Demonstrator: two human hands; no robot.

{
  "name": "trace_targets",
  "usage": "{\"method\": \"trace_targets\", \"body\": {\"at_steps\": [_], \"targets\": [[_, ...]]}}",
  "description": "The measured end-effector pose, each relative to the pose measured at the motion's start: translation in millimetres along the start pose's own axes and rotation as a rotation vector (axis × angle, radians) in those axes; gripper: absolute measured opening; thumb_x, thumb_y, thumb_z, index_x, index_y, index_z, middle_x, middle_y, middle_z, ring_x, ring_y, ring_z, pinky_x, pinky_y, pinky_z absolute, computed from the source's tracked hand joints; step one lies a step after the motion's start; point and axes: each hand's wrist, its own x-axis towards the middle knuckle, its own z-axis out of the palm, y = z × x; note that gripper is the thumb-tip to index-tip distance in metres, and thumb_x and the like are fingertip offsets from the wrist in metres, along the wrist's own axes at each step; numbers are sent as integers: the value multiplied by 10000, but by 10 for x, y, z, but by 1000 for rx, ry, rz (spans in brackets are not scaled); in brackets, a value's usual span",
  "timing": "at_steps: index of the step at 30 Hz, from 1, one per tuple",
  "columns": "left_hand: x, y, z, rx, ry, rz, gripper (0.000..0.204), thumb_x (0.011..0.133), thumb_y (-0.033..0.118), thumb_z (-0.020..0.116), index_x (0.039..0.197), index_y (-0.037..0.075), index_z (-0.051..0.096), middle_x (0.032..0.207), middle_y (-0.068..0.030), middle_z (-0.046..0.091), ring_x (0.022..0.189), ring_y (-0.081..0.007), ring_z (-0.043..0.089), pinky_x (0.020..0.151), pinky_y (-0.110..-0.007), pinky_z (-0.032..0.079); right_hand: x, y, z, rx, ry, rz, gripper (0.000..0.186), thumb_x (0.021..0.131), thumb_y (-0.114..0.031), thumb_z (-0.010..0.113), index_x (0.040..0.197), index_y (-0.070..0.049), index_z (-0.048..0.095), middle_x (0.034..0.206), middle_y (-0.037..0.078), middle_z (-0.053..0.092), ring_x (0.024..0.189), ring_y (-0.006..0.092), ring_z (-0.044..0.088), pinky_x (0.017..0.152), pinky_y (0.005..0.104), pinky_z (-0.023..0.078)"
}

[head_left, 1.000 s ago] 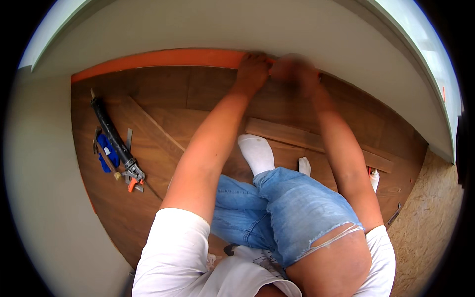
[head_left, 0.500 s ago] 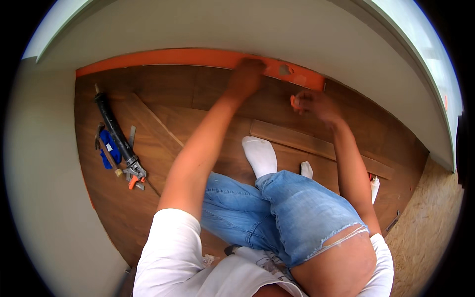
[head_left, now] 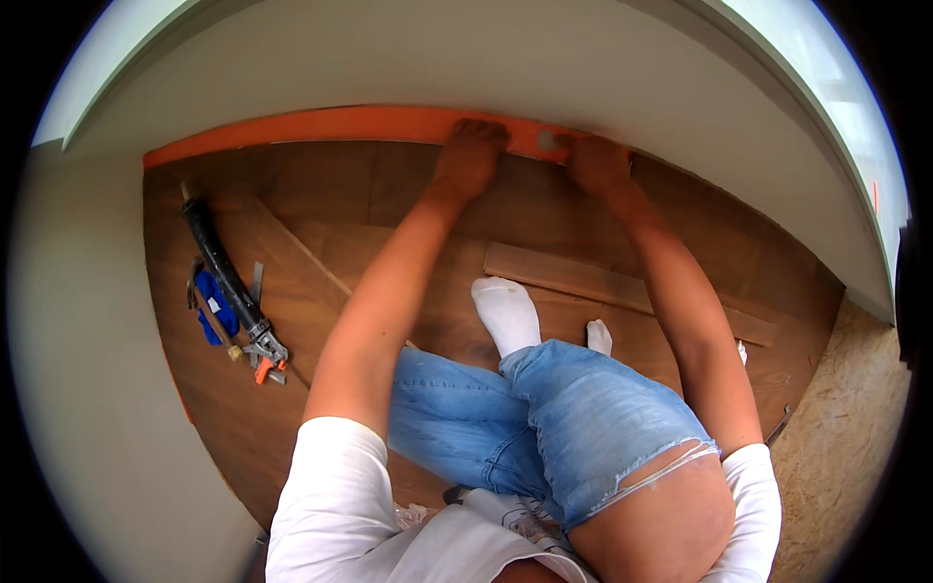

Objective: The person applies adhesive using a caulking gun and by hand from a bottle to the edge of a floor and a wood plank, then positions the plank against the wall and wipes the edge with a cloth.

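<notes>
Room: pale wall (head_left: 544,68) curving across the top and down the left; brown plank floor (head_left: 321,194) filling the corner below it; bare chipboard (head_left: 846,437) showing at the lower right where the planks are ending.
Level: long orange level (head_left: 321,124) lying along the foot of the wall, on its long edge, running leftward from the fingers; its small vial window sitting between the two hands.
Left hand (head_left: 469,155): fingers curling over the level's top edge and pressing it; looking like it is pinning the level against the wall.
Right hand (head_left: 595,160): resting on the level's end just right of the vial; fingers bent over it, though whether they are fully gripping I cannot tell.
Posture: person sitting on the floor in torn jeans, white sock (head_left: 507,313) pointing toward the wall, both arms reaching out, likely for steady pressure.
Loose plank (head_left: 622,290): lying flat well behind the fingers, nearer the knees.
Tools: black caulking gun (head_left: 225,282) and blue cloth (head_left: 214,309) lying far left of the left fingers, apart from the work.
</notes>
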Motion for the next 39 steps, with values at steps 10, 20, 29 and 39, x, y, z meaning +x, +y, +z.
{"method": "trace_targets", "body": {"at_steps": [10, 20, 29, 39], "targets": [[273, 168, 257, -21, 21, 68, 278, 872, 101, 565, 1090, 86, 736, 1208, -108, 708, 1168, -315, 636, 1057, -466, 463, 75, -123, 174, 25, 221, 87, 221, 924, -229, 621, 910, -63, 765, 963, 163, 760, 901, 328, 746, 763, 466, 601], [353, 220, 371, -364, -132, -60, 380, 914, 80, 551, 1289, 88, 614, 1204, -177, 697, 1159, -392, 629, 1027, -508, 484, 217, -404, 167, 17, 233, 273, 206, 905, -204, 625, 899, -68, 779, 928, 186, 760, 873, 358, 748, 762, 485, 605], [368, 226, 452, -200, -52, -21, 379, 909, 67, 561, 1274, 102, 659, 1196, -183, 704, 1149, -405, 639, 995, -508, 510, 11, -398, -105, 766, 189, 153, 215, 889, -266, 675, 951, -86, 775, 937, 160, 753, 883, 319, 723, 801, 459, 551], [-405, 175, -579, -301, 108, -186, 329, 962, 32, 569, 1257, 92, 704, 1145, -159, 718, 1082, -375, 654, 943, -456, 521, -2488, 210, -445, 624, -492, 325, 255, 885, -290, 733, 912, -36, 730, 858, 115, 724, 787, 253, 669, 722, 394, 526]]}}
